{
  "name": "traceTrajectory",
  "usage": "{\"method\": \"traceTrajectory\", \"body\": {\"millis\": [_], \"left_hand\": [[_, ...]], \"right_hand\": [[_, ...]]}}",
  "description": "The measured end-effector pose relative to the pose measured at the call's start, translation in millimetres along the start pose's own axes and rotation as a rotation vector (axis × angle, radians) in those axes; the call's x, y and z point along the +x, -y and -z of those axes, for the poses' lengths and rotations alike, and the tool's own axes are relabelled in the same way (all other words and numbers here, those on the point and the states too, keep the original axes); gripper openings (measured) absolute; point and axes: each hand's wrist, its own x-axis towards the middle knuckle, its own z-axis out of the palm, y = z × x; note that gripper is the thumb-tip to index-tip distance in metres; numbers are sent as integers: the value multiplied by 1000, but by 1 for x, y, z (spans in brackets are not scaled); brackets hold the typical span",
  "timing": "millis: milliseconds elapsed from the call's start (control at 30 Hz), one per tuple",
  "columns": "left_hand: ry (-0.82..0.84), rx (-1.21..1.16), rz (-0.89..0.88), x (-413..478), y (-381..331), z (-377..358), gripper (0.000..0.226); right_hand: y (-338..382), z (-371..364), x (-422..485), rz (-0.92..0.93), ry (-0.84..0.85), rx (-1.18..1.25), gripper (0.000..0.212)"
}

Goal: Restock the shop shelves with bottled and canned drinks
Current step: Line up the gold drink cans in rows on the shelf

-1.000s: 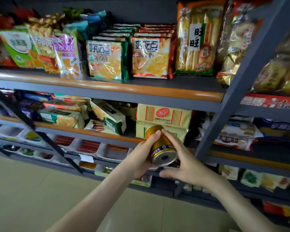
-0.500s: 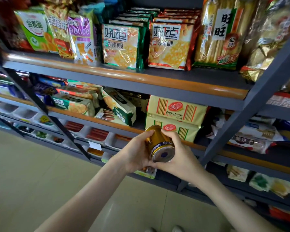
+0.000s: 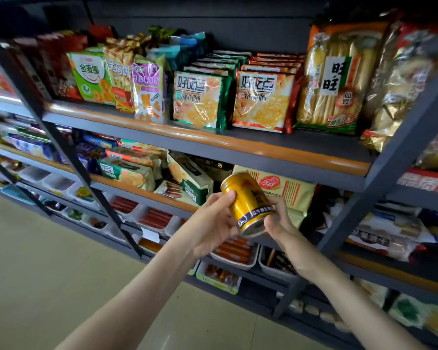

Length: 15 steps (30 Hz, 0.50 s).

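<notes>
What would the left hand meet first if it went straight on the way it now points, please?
The left hand, gripping the can, would likely reach the yellow box behind it first; depth is unclear.

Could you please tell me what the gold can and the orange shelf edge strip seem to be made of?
Gold can: likely thin metal, glossy printed gold finish, bare silvery rim at its base. Orange edge strip: smooth, rounded, with bright highlights; plastic or lacquered wood, I cannot tell which.

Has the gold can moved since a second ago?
Yes. Against the yellow box behind it, the gold can has risen and tipped more upright.
</notes>
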Motion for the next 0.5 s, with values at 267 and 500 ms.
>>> {"method": "traceTrajectory", "body": {"millis": [267, 500], "left_hand": [[-73, 671, -244, -8, -69, -54, 33], [54, 901, -551, -13, -132, -124, 48]], "right_hand": [[77, 23, 15, 39, -35, -358, 52], [152, 47, 22, 350, -157, -477, 51]]}}
